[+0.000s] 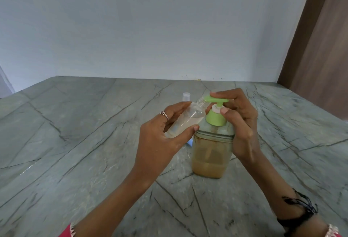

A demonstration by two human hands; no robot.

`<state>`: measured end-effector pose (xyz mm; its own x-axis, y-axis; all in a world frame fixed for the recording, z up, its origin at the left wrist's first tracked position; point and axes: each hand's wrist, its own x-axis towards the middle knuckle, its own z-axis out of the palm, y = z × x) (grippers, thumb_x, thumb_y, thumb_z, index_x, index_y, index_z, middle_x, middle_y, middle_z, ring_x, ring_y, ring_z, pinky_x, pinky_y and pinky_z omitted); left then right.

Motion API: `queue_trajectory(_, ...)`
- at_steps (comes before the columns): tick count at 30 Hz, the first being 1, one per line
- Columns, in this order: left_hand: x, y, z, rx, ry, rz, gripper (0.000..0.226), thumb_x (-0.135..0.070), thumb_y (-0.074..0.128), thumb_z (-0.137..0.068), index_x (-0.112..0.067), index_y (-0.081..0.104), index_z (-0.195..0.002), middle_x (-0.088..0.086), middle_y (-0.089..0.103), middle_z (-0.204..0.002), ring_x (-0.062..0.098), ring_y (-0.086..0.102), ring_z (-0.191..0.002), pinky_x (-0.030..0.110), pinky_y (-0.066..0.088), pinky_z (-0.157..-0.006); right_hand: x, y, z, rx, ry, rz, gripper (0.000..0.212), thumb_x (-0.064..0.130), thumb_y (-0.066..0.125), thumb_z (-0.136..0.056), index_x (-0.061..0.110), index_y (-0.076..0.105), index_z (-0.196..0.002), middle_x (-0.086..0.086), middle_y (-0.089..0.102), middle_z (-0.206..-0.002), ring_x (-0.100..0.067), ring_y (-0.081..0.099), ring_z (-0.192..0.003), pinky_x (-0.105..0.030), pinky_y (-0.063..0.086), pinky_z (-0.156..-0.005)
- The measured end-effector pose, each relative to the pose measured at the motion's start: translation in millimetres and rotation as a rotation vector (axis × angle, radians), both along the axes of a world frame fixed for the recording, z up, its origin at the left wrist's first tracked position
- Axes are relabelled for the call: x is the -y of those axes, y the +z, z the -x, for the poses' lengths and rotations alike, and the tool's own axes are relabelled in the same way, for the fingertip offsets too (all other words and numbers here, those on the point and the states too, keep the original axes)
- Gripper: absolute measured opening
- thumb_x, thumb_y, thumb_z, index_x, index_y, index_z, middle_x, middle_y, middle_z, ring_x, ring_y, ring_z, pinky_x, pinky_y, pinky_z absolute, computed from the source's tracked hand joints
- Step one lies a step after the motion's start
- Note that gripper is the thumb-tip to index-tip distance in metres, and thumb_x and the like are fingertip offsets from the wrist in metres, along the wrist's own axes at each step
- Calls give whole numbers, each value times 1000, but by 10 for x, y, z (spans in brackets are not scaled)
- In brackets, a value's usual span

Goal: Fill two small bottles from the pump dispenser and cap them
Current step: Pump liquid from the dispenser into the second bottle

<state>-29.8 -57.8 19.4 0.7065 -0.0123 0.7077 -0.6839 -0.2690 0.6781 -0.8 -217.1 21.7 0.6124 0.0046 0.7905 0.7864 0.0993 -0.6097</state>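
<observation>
A person's two bare hands worked over a grey-green stone table (79,142) veined with dark lines, set against a pale blue-grey wall (150,25).

Near the middle of the table stood a square, clear plastic pump dispenser (211,153), partly full of cloudy tan liquid, with a light green collar and a light green pump head (216,101). The right hand (239,123) reached over the dispenser from the right side, its fingers curled down on top of the pump head and its thumb resting beside the collar.

The left hand (163,135) held a small, clear, uncapped plastic bottle (186,119), with fingers behind it and the thumb across its lower front. The bottle was tilted, its threaded open neck raised to meet the tip of the green spout. A little pale liquid seemed to lie inside. A silver ring (164,114) sat on one finger of this hand.

Behind the left hand, a second small bottle with a clear cap (186,96) stood on the table, mostly hidden. A black band (301,212) circled the right wrist, and red sleeve edges (66,232) showed at the bottom.
</observation>
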Motion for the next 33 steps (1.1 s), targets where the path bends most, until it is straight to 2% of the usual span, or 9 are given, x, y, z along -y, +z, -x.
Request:
queue_trajectory(5,-19,-15,-11,-2,11,-21,47,-28,71,-69,-18,62,-114,-13,66,-104,-2,63,-95,7,48,-77,1,3,5,-23,-31,2,18,20,48,-81,23,62,-92,10,70,-85,-10,67,-76,-20,52,-69)
queue_trajectory(10,-10,-10,-23,5,13,-18,47,-25,72,-70,-17,61,-115,-14,66,-104,-3,63,-96,8,48,-78,6,-42,19,7,-121,79,20,11,49,-87,18,58,-104,18,68,-88,-3,65,-83,-14,48,-73)
queue_trajectory(13,-6,-18,-19,12,11,-13,47,-24,72,-70,-15,62,-115,-13,66,-104,-2,63,-97,8,48,-79,11,-64,31,31,-171,102,26,22,44,-89,24,57,-112,16,66,-101,-7,64,-93,-18,49,-79)
queue_trajectory(16,4,-17,-22,5,0,-2,46,-22,72,-70,-14,62,-114,-12,67,-104,-2,63,-96,8,48,-79,36,-94,32,67,-277,128,32,19,49,-92,24,56,-123,5,55,-123,-16,59,-110,-27,50,-88)
queue_trajectory(19,8,-15,-25,4,-2,10,47,-23,72,-70,-12,62,-115,-11,67,-104,-1,64,-96,8,47,-78,62,-103,38,99,-282,154,37,17,49,-94,25,55,-129,18,48,-133,-23,58,-118,-29,50,-95)
queue_trajectory(23,7,-21,-27,6,-8,11,48,-23,71,-70,-12,62,-116,-12,67,-105,-1,63,-97,8,48,-79,73,-109,32,88,-302,175,33,20,49,-94,28,56,-125,18,54,-124,-15,61,-111,-26,50,-93)
queue_trajectory(26,11,-22,-22,-3,-16,22,47,-24,71,-70,-14,62,-115,-12,67,-104,-1,64,-96,9,48,-79,68,-108,15,94,-287,168,30,19,50,-93,26,59,-121,14,54,-122,-21,63,-106,-39,54,-88)
queue_trajectory(29,12,-20,-19,1,-9,22,47,-24,71,-71,-14,61,-116,-13,66,-104,-2,63,-97,8,48,-79,59,-84,-9,128,-218,153,25,18,51,-90,21,60,-113,-1,55,-117,-32,62,-99,-48,54,-78)
queue_trajectory(33,16,-6,-5,-11,-5,29,44,-16,74,-72,-17,61,-114,-14,66,-103,-2,64,-95,9,48,-80,47,-24,4,148,-154,123,28,21,53,-88,37,61,-109,-11,56,-111,-27,65,-94,-42,54,-76)
